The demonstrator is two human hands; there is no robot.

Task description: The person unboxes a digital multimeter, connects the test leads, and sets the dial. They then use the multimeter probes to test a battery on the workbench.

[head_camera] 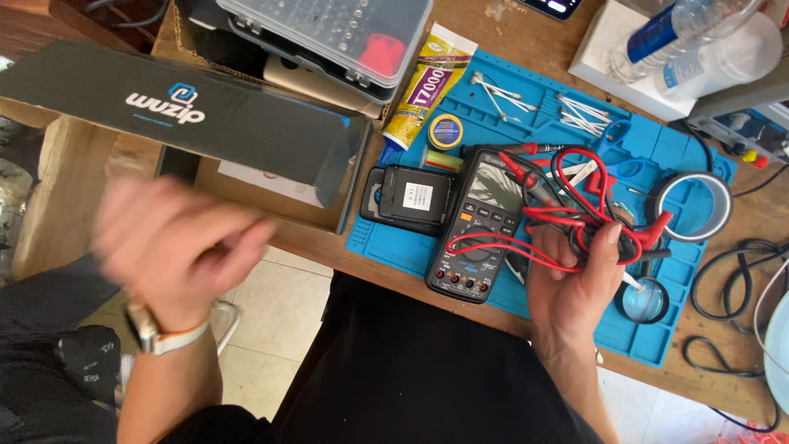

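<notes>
Right hand (575, 284) closed around a tangle of red and black test leads (588, 197), palm up, fingers curled over the bundle, just beside the black multimeter (477, 230). Multimeter lying flat on the blue work mat (526, 107), tilted a little, red leads looping across its lower face. Left hand (177, 247) raised off the bench, out over the floor tiles and well apart from the mat; blurred (too smeared to tell whether spread or curled, or whether anything was held). Pale watch (152, 329) on that wrist. Small black battery pack (415, 197) touching the multimeter's left edge. Long black box (173, 107) near the left hand. Glue tube (427, 86) and cotton swabs (501, 90) further up the mat, roll of tape (694, 205) and a magnifier (643, 300) at its right end.
</notes>
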